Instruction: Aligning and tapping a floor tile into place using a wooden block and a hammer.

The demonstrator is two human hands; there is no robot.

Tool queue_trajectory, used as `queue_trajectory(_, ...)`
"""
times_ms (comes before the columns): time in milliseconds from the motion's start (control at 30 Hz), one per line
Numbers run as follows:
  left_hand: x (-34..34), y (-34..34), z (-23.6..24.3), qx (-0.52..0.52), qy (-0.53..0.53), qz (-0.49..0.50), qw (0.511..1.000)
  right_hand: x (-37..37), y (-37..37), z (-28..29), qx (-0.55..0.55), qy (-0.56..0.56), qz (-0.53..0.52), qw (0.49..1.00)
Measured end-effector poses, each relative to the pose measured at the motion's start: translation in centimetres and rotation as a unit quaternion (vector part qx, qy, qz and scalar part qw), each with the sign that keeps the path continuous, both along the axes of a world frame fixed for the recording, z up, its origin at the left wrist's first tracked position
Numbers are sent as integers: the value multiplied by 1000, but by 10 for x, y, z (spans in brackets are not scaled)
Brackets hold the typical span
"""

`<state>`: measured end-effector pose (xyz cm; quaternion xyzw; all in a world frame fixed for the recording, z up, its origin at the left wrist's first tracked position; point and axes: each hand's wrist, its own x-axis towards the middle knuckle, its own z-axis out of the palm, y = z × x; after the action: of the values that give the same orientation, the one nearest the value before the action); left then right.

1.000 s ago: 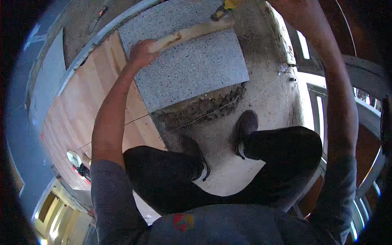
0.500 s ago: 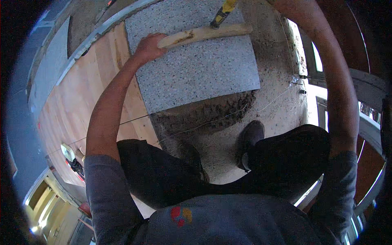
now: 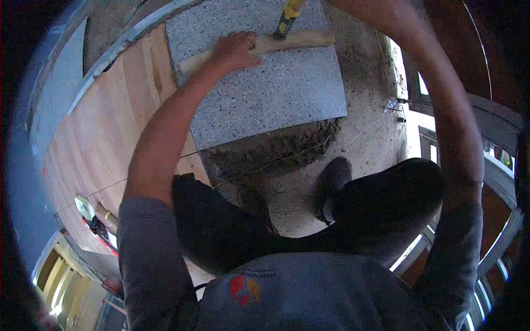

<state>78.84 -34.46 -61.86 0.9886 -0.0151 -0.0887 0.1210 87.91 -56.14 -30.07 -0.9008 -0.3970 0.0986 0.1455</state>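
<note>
My left hand [image 3: 234, 51], somewhat blurred, has its fingers over a pale wooden strip [image 3: 309, 39] lying across a speckled stone tile [image 3: 270, 94]. A yellow and black tool [image 3: 289, 17] reaches down from the top edge, its dark lower end on or just above the strip. My right forearm [image 3: 441, 83] stretches up to the top edge, where my right hand is cut off, so its fingers and what they hold are hidden.
Pale wood panels [image 3: 110, 138] line the left, with small items [image 3: 94, 220] on them. A dark rough patch [image 3: 265, 149] with a thin string borders the tile, near my shoes [image 3: 334, 187]. A metal framework [image 3: 491, 231] stands at the right.
My left hand has slid right along the strip from its left end and now covers part of it. The yellow tool has shifted left, and my right arm has moved up and leftward.
</note>
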Motion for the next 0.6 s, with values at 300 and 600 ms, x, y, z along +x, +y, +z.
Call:
queue_trajectory(300,-6,-18,1,24,-81,16,996,-5,-1,-5,55,25,17,998)
queue_trajectory(600,-5,-20,7,1,-38,33,999,-20,-4,3,95,-11,-19,995)
